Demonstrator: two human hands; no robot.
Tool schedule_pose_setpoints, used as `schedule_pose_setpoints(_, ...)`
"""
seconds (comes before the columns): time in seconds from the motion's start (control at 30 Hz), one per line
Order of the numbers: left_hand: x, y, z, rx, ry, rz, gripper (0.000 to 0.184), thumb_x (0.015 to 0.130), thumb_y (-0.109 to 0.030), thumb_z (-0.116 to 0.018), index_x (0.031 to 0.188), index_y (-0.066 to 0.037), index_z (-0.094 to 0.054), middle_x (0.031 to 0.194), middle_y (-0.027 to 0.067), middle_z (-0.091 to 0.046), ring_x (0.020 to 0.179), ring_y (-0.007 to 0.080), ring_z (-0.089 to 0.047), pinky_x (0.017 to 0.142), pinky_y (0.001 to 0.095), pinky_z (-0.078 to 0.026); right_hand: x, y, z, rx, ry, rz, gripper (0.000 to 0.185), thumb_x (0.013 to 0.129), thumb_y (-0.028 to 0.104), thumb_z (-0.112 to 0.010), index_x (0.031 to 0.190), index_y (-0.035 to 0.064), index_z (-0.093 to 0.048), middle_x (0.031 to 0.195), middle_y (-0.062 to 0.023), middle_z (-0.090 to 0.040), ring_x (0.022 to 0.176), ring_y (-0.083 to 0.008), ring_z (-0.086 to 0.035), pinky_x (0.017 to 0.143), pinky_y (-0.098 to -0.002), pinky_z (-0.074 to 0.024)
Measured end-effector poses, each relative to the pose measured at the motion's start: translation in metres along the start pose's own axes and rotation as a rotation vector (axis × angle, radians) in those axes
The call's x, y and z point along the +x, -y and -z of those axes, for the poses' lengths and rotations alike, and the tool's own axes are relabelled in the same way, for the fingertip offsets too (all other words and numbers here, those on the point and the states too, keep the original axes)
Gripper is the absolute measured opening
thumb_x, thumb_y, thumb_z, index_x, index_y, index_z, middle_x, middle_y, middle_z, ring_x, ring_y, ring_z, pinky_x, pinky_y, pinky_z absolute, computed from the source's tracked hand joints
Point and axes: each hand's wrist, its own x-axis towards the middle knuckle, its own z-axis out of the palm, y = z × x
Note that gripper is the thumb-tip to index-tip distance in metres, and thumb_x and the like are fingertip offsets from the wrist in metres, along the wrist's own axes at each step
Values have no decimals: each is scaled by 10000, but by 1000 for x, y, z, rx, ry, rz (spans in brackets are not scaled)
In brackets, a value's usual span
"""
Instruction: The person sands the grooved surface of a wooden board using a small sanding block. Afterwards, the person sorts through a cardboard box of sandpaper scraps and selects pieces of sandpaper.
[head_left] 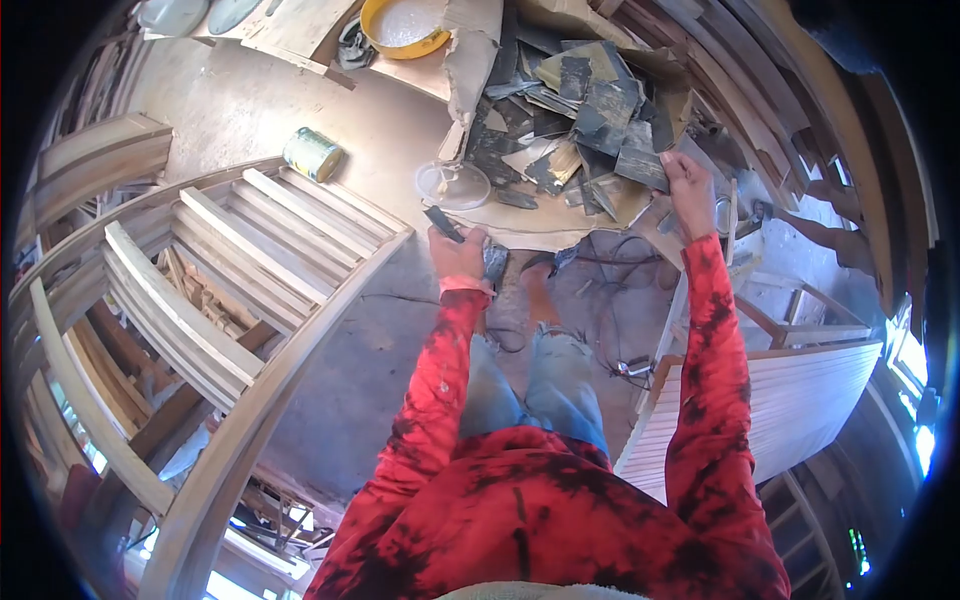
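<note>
My left hand [459, 252] is closed around a small dark piece of sandpaper [443, 223], which sticks up past the fingers. Between thumb and fingers, my right hand [690, 190] pinches a larger dark sheet of sandpaper [642, 168] by its right edge. That sheet lies over the near right side of a heap of worn sandpaper [606, 112], mostly black and grey with some tan backs. Brown cardboard [545, 236] spreads under the heap. A round clear plastic container [453, 187] sits just beyond my left hand.
A slatted wooden frame [270, 255] fills the left side. Beyond it stand a paint can [313, 155] and a yellow tub [408, 45] with whitish contents. A white slatted panel [800, 400] leans at the right. Cords [605, 300] lie on the floor by my legs.
</note>
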Motion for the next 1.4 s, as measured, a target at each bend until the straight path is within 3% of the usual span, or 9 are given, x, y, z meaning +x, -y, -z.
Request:
schedule_pose_setpoints(0.2, -1, 5, 2, 60, 6, -27, 377, 774, -25, -825, 993, -38, -519, 734, 29, -602, 574, 136, -588, 513, 294, -483, -45, 64, -53, -651, -511, 712, 224, 942, 227, -704, 1048, 34, -743, 1001, -145, -728, 978, -307, -671, 883, -408, -504)
schedule_pose_setpoints(0.33, -17, -46, 2, -97, 77, 210, 446, 775, -76, -802, 1111, 1, -517, 968, 108, -626, 834, 196, -604, 773, 334, -507, -18, 60, -166, -425, 247, 957, 174, 859, 134, -639, 979, 62, -742, 1102, -133, -690, 1120, -353, -634, 1004, -447, -504)
schedule_pose_setpoints(0.4, -6, -13, 5, 19, 44, 34, 364, 786, -45, -820, 989, -48, -518, 734, 29, -598, 551, 131, -577, 495, 286, -472, 27, 23, -244, -539, 496, 1060, 225, 874, 170, -628, 1063, 105, -732, 1125, -108, -682, 1194, -307, -615, 1052, -457, -473)
schedule_pose_setpoints(0.5, -13, -34, 2, -175, 67, 174, 366, 782, -52, -825, 987, -54, -522, 739, 28, -596, 554, 127, -575, 494, 279, -463, 53, -6, -263, -955, 419, 1435, 304, 885, 183, -625, 1179, 167, -700, 1152, -68, -669, 1240, -244, -582, 1072, -475, -441)
schedule_pose_setpoints(0.6, -11, -32, 5, -91, 69, 67, 374, 777, -48, -830, 991, -60, -523, 746, 27, -597, 557, 122, -573, 491, 275, -452, 67, -6, -245, -962, 432, 1496, 342, 922, 191, -588, 1256, 194, -663, 1206, -28, -655, 1243, -202, -560, 1070, -480, -419)
schedule_pose_setpoints(0.8, -3, -15, 5, -86, 43, 103, 373, 775, -38, -823, 995, -63, -524, 756, 24, -599, 565, 119, -571, 494, 277, -452, 72, -12, -160, -1044, 538, 1513, 256, 901, 137, -594, 1132, 98, -696, 1158, -68, -670, 1145, -267, -619, 968, -438, -479)
schedule_pose_setpoints(0.97, -4, -9, 0, -93, 11, 61, 372, 776, -38, -816, 1027, -39, -542, 781, 40, -626, 585, 135, -587, 517, 292, -482, 56, 10, -112, -871, 466, 983, 206, 906, 97, -629, 1083, 14, -694, 949, -179, -712, 880, -425, -687, 785, -518, -540)
schedule_pose_setpoints(1.3, 1, -20, -4, -73, 19, -5, 402, 761, -65, -818, 1071, 2, -571, 835, 72, -655, 636, 162, -640, 551, 317, -536, 84, 10, -80, -478, 616, 323, 203, 929, 113, -666, 1087, 6, -734, 953, -216, -742, 925, -392, -709, 855, -441, -534)
schedule_pose_setpoints(1.4, 0, -22, -2, -29, 39, 46, 407, 748, -88, -831, 1047, 9, -572, 824, 80, -651, 611, 168, -626, 546, 321, -538, 79, 3, -81, -442, 465, 563, 230, 911, 104, -684, 1112, 2, -731, 963, -208, -726, 927, -402, -693, 841, -446, -539)
